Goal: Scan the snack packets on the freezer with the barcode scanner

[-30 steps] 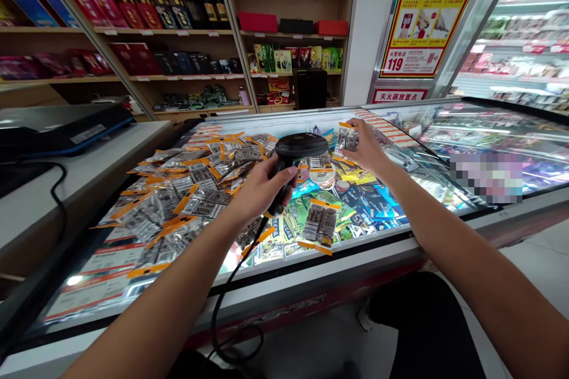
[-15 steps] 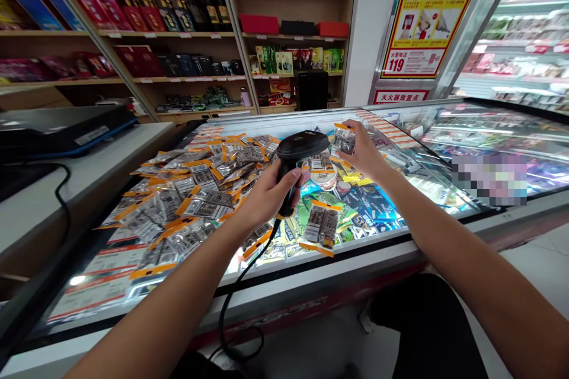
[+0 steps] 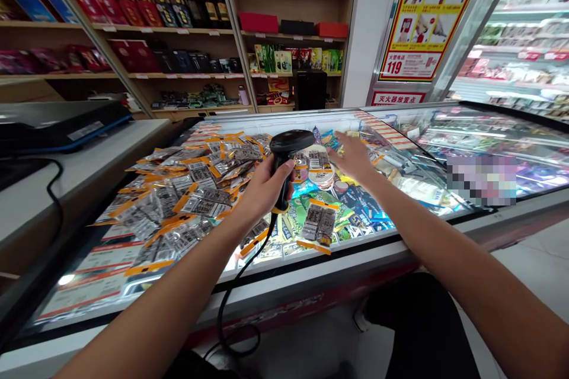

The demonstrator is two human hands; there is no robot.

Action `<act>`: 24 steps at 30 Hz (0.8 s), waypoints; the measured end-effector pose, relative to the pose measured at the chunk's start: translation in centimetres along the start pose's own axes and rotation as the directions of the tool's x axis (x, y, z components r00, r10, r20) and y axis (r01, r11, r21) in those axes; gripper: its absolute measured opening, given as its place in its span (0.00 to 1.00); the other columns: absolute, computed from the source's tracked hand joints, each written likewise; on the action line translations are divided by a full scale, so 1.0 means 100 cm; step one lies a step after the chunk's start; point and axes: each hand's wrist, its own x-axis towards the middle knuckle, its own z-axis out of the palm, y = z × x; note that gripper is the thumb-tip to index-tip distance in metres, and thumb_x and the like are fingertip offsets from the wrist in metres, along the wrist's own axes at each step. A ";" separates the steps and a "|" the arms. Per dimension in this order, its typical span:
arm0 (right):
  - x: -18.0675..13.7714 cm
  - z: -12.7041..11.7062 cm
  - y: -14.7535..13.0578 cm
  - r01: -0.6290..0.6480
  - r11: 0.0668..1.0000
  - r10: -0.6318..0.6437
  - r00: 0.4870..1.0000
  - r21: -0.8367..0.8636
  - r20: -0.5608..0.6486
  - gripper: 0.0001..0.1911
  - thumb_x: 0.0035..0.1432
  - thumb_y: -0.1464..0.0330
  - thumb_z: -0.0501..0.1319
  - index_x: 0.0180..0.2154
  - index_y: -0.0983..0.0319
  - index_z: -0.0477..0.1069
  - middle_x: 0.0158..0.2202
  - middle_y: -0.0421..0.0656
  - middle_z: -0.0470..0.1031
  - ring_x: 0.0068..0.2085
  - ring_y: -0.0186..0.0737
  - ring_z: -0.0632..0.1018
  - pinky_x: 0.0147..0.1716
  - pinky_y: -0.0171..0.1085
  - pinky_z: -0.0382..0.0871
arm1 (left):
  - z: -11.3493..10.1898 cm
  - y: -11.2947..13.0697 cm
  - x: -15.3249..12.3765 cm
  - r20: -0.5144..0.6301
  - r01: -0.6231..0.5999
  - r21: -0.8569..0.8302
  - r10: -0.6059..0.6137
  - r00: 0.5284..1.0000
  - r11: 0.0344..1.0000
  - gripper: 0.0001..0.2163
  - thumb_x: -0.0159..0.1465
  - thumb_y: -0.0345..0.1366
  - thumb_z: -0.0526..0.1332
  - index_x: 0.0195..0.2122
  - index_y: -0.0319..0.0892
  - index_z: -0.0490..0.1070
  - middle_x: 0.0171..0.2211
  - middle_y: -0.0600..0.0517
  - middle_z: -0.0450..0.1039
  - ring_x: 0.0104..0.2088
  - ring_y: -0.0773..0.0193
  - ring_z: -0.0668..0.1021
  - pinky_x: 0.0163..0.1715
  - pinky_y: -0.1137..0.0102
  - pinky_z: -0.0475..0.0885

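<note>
My left hand is wrapped round the handle of a black barcode scanner, its head raised over the glass and its cable hanging down. Slightly blurred, my right hand reaches over the glass, fingers stretched and apart, with no packet visible in it. Left of it lies a small clear packet with orange edges, partly beside the scanner. A similar packet rests nearer the front edge. Many more such packets are heaped to the left of the scanner.
The packets lie on the glass lid of a chest freezer with colourful goods under it. A white counter carrying a dark flat device stands at left. Shelves of boxes and bottles stand behind; a red poster hangs at right.
The packet in my right hand is no longer seen there; its fingers have opened and the hand has dropped slightly. The scanner in my left hand has shifted a little left.
</note>
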 end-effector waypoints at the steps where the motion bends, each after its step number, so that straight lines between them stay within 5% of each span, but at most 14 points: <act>1: 0.000 0.007 -0.011 0.019 0.999 -0.021 0.998 0.035 0.052 0.38 0.69 0.46 0.48 0.69 0.63 0.57 0.57 0.59 0.73 0.59 0.64 0.69 0.57 0.59 0.62 | 0.001 0.000 -0.001 0.016 -0.001 0.006 0.001 1.000 1.000 0.11 0.67 0.44 0.61 0.38 0.43 0.62 0.29 0.57 0.68 0.18 0.72 0.72 0.17 0.74 0.66; 6: -0.004 0.031 -0.030 0.015 0.996 -0.027 0.990 0.084 0.141 0.41 0.61 0.44 0.60 0.67 0.59 0.61 0.58 0.57 0.73 0.61 0.68 0.69 0.58 0.65 0.62 | 0.001 0.001 -0.002 0.027 0.015 -0.004 -0.015 1.000 1.000 0.11 0.66 0.44 0.61 0.38 0.43 0.62 0.28 0.57 0.69 0.18 0.72 0.72 0.17 0.75 0.65; 10: -0.005 0.027 -0.020 -0.026 0.944 0.000 0.997 0.330 0.080 0.53 0.57 0.52 0.67 0.73 0.61 0.44 0.69 0.58 0.59 0.67 0.65 0.65 0.61 0.60 0.64 | -0.002 0.000 -0.003 0.036 0.010 -0.016 -0.010 0.999 1.000 0.13 0.67 0.47 0.61 0.38 0.43 0.63 0.29 0.56 0.71 0.19 0.71 0.73 0.18 0.74 0.68; 13: -0.008 0.017 -0.019 -0.012 0.898 -0.001 1.000 0.439 0.029 0.54 0.61 0.54 0.64 0.75 0.60 0.34 0.70 0.59 0.58 0.63 0.64 0.71 0.57 0.60 0.69 | -0.004 0.000 -0.004 0.074 0.025 -0.058 -0.021 0.997 0.998 0.14 0.68 0.49 0.60 0.38 0.43 0.62 0.29 0.55 0.72 0.19 0.70 0.74 0.18 0.73 0.69; 18: -0.009 0.009 -0.027 0.108 0.885 -0.056 0.990 0.454 -0.126 0.44 0.65 0.51 0.58 0.72 0.63 0.46 0.68 0.58 0.61 0.66 0.61 0.67 0.63 0.58 0.63 | -0.005 -0.003 -0.003 0.070 0.013 -0.186 0.000 0.998 0.982 0.15 0.68 0.50 0.60 0.38 0.42 0.63 0.30 0.55 0.71 0.19 0.70 0.75 0.18 0.72 0.69; 24: -0.011 0.006 -0.036 0.118 0.877 -0.053 0.987 0.466 -0.150 0.40 0.65 0.51 0.59 0.70 0.62 0.50 0.66 0.58 0.65 0.65 0.60 0.69 0.62 0.57 0.65 | -0.007 -0.002 -0.001 0.062 0.022 -0.187 -0.011 0.998 0.982 0.16 0.67 0.51 0.61 0.36 0.42 0.63 0.29 0.53 0.71 0.19 0.69 0.74 0.18 0.72 0.68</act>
